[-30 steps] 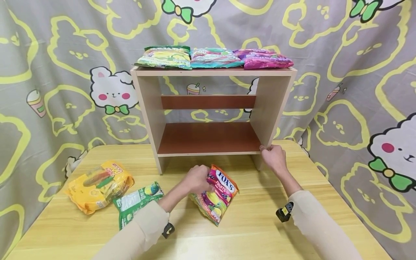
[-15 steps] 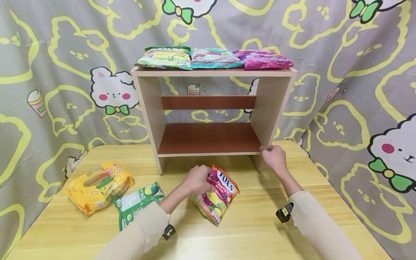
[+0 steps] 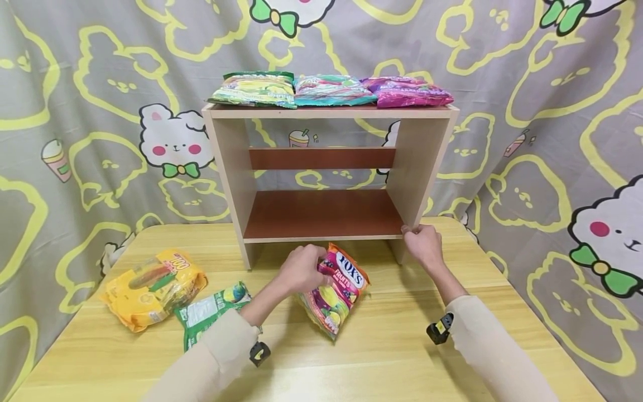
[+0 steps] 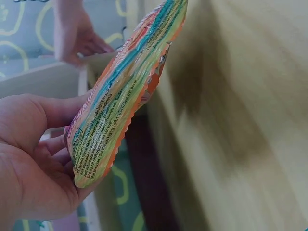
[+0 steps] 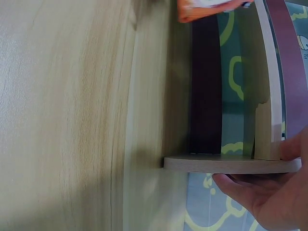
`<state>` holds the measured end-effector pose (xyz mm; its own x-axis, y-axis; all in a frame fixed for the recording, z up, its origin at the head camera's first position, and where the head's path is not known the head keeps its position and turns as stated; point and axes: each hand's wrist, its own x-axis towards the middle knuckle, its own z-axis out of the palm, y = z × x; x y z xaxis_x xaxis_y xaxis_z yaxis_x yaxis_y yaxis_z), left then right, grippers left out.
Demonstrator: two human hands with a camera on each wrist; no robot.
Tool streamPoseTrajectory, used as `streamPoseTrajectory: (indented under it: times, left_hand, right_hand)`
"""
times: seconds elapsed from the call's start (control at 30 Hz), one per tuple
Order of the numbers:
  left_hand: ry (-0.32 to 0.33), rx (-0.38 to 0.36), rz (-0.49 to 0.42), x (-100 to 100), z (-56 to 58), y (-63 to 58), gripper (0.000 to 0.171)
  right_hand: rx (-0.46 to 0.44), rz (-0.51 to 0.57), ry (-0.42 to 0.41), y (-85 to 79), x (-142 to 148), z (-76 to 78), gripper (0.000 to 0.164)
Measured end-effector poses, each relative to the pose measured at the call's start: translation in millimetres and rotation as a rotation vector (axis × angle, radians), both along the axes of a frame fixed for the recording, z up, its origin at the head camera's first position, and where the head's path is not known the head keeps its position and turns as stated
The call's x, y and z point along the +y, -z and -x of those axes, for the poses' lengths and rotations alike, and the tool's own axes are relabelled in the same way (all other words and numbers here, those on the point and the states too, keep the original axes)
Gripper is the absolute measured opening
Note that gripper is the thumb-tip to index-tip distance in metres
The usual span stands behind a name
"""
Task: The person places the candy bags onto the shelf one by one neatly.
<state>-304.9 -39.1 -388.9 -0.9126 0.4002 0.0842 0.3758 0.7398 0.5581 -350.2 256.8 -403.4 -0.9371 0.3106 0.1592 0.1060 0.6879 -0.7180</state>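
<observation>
My left hand (image 3: pixel 301 269) pinches the left edge of a FOX'S Fruits candy bag (image 3: pixel 342 283), thumb on the front and the other fingers behind. The bag tilts, its orange top edge just below the front of a small wooden shelf (image 3: pixel 321 239). In the left wrist view, the bag's back seam and printed text face the camera, and it is held over the tabletop. My right hand (image 3: pixel 424 245) grips the shelf's right side panel at the lower board. The right wrist view shows the thumb on the inner side and fingers beneath the panel (image 5: pixel 231 164).
Three candy bags lie in a row on the shelf top: green (image 3: pixel 256 89), teal (image 3: pixel 334 90) and purple (image 3: pixel 409 92). On the table's left are a yellow snack bag (image 3: pixel 156 290) and a green bag (image 3: pixel 213 312), partly hidden by my left arm. A patterned curtain (image 3: pixel 532 167) surrounds the table.
My left hand has raised the FOX'S candy bag slightly and tipped it more upright, toward the shelf. The right hand stays in place on the shelf panel.
</observation>
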Motion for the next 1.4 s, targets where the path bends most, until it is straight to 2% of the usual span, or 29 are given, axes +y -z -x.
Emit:
streamPoseTrajectory:
  times: [0.13,0.27,0.43,0.6,0.7,0.83,1.0,1.2,1.4]
  left_hand:
    - [-0.001,-0.004,-0.023,-2,1.2,-16.2,0.045]
    - [-0.032,-0.020,-0.052,-5,2.1,-35.8,0.050]
    - [-0.121,-0.022,-0.102,-10,8.3,-57.6,0.049]
    - [-0.209,0.015,-0.154,-17,21.9,-69.6,0.045]
    - [-0.265,0.027,-0.185,-22,31.2,-71.5,0.047]
    - [-0.343,0.027,-0.223,-29,43.3,-68.1,0.048]
    - [-0.415,0.017,-0.272,-37,54.8,-59.6,0.037]
    - [-0.427,-0.031,-0.307,-41,62.2,-54.5,0.042]
    - [-0.414,-0.054,-0.336,-40,60.5,-54.0,0.055]
  right_hand:
    - [0.000,-0.001,0.007,1.1,0,0.0,0.045]
    - [0.002,-0.004,0.012,2.1,1,0.4,0.044]
    - [0.010,-0.022,0.018,3.3,2,2.7,0.046]
    - [0.009,-0.035,0.019,4.2,2,3.4,0.046]
    - [0.008,-0.027,0.009,3.6,2,3.3,0.047]
    - [0.003,-0.014,-0.003,1.9,1,2.9,0.047]
    - [0.010,-0.017,0.001,1.7,0,2.4,0.046]
    - [0.020,-0.023,0.007,2.7,-1,2.0,0.046]
    - [0.020,-0.023,0.012,2.8,0,1.1,0.048]
